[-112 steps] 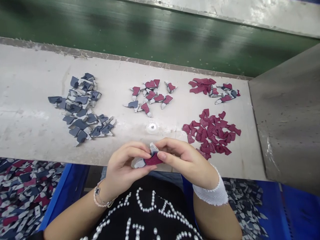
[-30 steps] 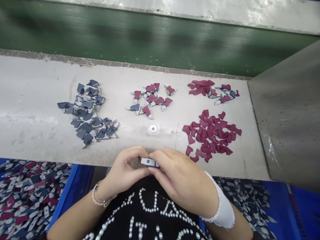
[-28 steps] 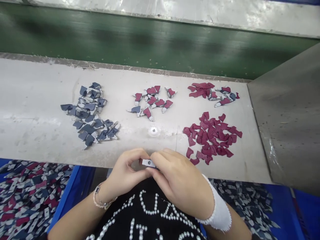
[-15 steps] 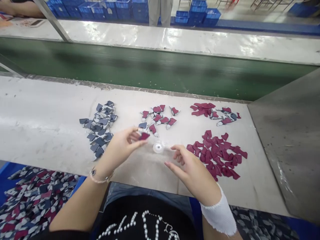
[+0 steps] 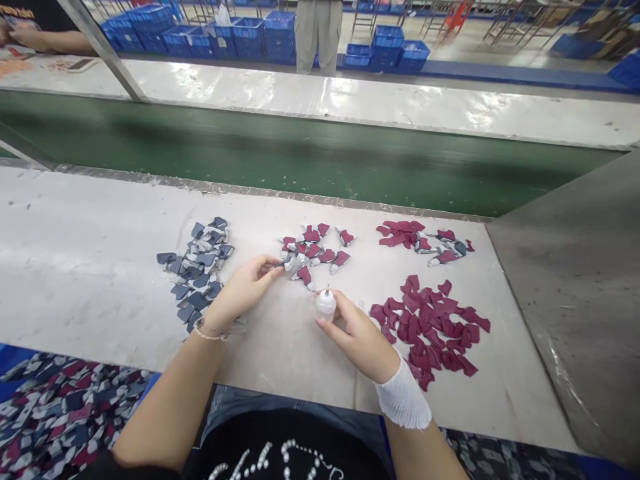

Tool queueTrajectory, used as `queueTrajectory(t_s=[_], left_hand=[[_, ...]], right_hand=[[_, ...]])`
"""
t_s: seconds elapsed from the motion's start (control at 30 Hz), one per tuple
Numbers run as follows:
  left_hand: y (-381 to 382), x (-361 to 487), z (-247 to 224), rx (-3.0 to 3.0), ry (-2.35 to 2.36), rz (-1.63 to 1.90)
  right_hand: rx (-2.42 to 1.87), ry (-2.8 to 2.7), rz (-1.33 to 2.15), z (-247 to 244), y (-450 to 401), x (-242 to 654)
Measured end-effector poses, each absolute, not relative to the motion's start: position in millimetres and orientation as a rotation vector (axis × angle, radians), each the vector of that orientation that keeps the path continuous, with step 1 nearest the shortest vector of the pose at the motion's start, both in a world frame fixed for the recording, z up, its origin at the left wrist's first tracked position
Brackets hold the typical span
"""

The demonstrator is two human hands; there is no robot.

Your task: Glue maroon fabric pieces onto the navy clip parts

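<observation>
In the head view, the left hand [image 5: 249,288] pinches a blue-grey part [image 5: 287,264] by the middle pile [image 5: 313,251] on the bench [image 5: 285,353], the right hand [image 5: 361,339], apart from it, clasps a white bottle [image 5: 326,307], contents unclear, and the lower-left blue bin [image 5: 13,357] holds mixed maroon, grey and blue pieces [image 5: 63,413].
</observation>
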State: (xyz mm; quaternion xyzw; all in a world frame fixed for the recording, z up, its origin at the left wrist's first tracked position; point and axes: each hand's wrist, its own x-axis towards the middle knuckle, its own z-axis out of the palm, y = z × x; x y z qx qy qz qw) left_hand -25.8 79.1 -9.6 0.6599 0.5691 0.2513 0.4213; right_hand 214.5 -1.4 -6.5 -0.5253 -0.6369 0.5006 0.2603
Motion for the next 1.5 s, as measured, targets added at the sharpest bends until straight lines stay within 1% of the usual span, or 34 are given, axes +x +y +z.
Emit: queueTrajectory(t_s=[0.17, 0.37, 0.47, 0.6, 0.67, 0.77, 0.87, 0.93, 1.07, 1.2, 1.27, 1.33, 1.43, 1.5], left_hand=[[68.1, -29.0, -2.2, 1.449, 1.313, 0.668], [78.1, -9.0, -5.3, 1.482, 1.381, 0.738], [87.0, -10.9, 3.5, 1.642, 1.519, 0.666], [92.9, -45.7, 14.2, 1.859, 1.904, 0.556], [94.9, -66.2, 13.2, 1.916, 2.065, 0.490], [98.7, -84.4, 7.5, 1.996, 2.161, 0.389], [101.5, -83.6, 3.0, 2.097, 2.108, 0.336], [101.6, -76.3, 0.5, 2.155, 1.990, 0.328], [98.8, -61.5, -4.2, 2.160, 1.704, 0.357], [91.4, -58.3, 2.3, 2.039, 1.597, 0.454], [83.7, -57.5, 9.5, 1.924, 1.579, 0.561], [73.1, -53.4, 14.3, 1.644, 1.519, 0.775], [54.2, -38.7, 11.0, 1.117, 1.293, 1.139], [40.7, -24.4, 2.6, 0.938, 1.175, 1.250]], right_hand=[[-1.407, -1.586, 1.443, 7.4, -9.7, 229.2], [-1.346, -1.444, 1.463, 22.0, -16.6, 250.0], [-1.386, -1.411, 1.446, 23.7, -20.5, 258.5], [-1.451, -1.373, 1.438, 23.1, -31.6, 269.5], [-1.490, -1.345, 1.413, 22.6, -38.8, 275.1], [-1.486, -1.320, 1.422, 21.3, -47.5, 282.8], [-1.377, -1.350, 1.385, 20.5, -50.5, 290.1], [-1.235, -1.381, 1.362, 20.8, -49.4, 294.9], [-0.953, -1.291, 1.494, 19.8, -44.8, 300.6], [-0.855, -1.216, 1.591, 10.8, -44.0, 297.4], [-0.834, -1.195, 1.638, 6.9, -44.8, 294.1], [-0.832, -1.184, 1.677, 6.5, -45.1, 290.1], [-0.852, -1.190, 1.738, 12.1, -43.3, 282.6], [-0.877, -1.204, 1.786, 16.6, -41.8, 276.3]])
